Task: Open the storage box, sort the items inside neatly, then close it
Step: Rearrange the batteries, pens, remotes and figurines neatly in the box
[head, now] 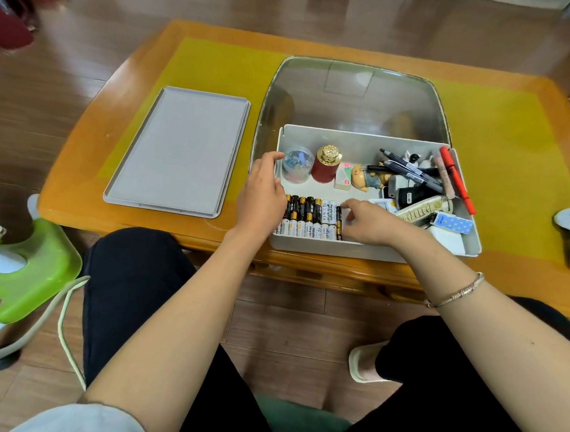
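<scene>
Right hand (364,223) is pinching a dark battery (339,222) upright at the row's (307,221) right end; left hand (263,189), open, is bracing the box (356,250) wall.

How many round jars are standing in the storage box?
2: a clear jar in the far-left corner, a gold-lidded red jar beside it. More may be hidden.

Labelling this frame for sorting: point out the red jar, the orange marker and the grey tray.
red jar (324,172): head view, on its red body.
orange marker (456,179): head view, mid-barrel.
grey tray (179,150): head view, flat centre.
</scene>
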Demonstrator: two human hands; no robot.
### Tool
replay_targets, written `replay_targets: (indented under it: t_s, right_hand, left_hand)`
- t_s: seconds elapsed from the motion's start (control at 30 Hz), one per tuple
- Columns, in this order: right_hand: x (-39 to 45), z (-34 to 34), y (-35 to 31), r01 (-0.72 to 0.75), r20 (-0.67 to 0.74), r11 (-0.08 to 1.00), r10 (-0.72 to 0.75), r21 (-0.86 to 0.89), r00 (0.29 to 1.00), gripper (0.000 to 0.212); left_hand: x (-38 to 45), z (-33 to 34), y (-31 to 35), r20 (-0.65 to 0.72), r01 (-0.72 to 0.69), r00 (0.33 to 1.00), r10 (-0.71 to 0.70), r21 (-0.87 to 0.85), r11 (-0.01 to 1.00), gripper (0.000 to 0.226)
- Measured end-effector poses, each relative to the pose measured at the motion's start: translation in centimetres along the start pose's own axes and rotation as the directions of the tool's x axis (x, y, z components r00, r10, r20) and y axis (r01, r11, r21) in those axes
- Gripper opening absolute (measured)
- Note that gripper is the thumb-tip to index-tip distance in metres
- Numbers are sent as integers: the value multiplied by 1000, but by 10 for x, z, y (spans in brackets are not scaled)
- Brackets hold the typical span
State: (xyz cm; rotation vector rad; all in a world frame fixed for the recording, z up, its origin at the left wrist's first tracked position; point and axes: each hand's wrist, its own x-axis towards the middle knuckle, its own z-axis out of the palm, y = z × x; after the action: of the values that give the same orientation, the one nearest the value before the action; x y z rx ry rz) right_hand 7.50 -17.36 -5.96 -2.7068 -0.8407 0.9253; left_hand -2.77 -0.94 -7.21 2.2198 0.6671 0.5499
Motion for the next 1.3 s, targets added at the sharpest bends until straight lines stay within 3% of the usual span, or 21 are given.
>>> replay_targets:
  t_s: [0.17, 0.37, 0.43, 0.47, 0.57, 0.7, 0.77, 0.87, 0.93, 1.07, 1.17, 1.23, 1.3]
  right_hand:
    - [-13, -4, 10, -38, 104, 999, 42, -36, 994, 54]
    - [-23, -8, 11, -7, 126, 999, 1, 46, 992, 55]
    - [-29, -14, 14, 73, 8, 990, -74, 122, 997, 41]
    - [-32, -19, 17, 120, -121, 982, -102, 149, 987, 32]
    - [-39, -35, 31, 168, -488, 974, -74, 152, 869, 21]
    - [-44, -51, 53, 108, -619, 994, -64, 34, 783, 22]
    - [-43, -55, 63, 96, -649, 995, -86, -19, 756, 21]
    - [-39, -61, 78, 9, -653, 996, -69, -94, 754, 29]
    - [-37, -64, 86, -55, -640, 993, -23, -101, 768, 35]
    - [-37, -70, 96, -79, -643, 995, 27, -53, 765, 36]
    - [-43, -72, 102, -42, -622, 998, 1, -52, 783, 36]
    - [-49, -70, 106, 10, -587, 997, -52, -74, 808, 34]
    - [-53, -65, 108, 41, -565, 992, -99, -115, 819, 33]
  left_hand:
    - [1, 1, -1, 1, 16, 1000, -16, 0, 1000, 40]
    - [1, 3, -2, 6, 21, 1000, -21, -9, 1000, 42]
    - [1, 5, -3, 6, 25, 1000, -25, -14, 1000, 44]
    - [2, 5, -3, 5, 23, 1000, -23, -15, 1000, 45]
    - [2, 6, -4, 2, 2, 1000, -2, -6, 1000, 50]
    - [-4, 5, -5, 6, 7, 1000, -6, -10, 1000, 52]
    - [-6, 4, -3, -1, -26, 1000, 26, 69, 997, 53]
    - [-5, 0, 4, -11, -125, 991, 135, 300, 946, 56]
    - [-4, -1, 10, 32, -120, 993, 116, 387, 914, 61]
    - [-6, 2, 18, 164, 21, 984, -75, 312, 950, 80]
    - [-4, 2, 19, 184, 31, 979, -93, 315, 949, 88]
    - [-5, 5, 25, 87, -30, 996, -10, 446, 894, 82]
    - [-4, 15, 38, 53, -156, 988, 148, 438, 885, 63]
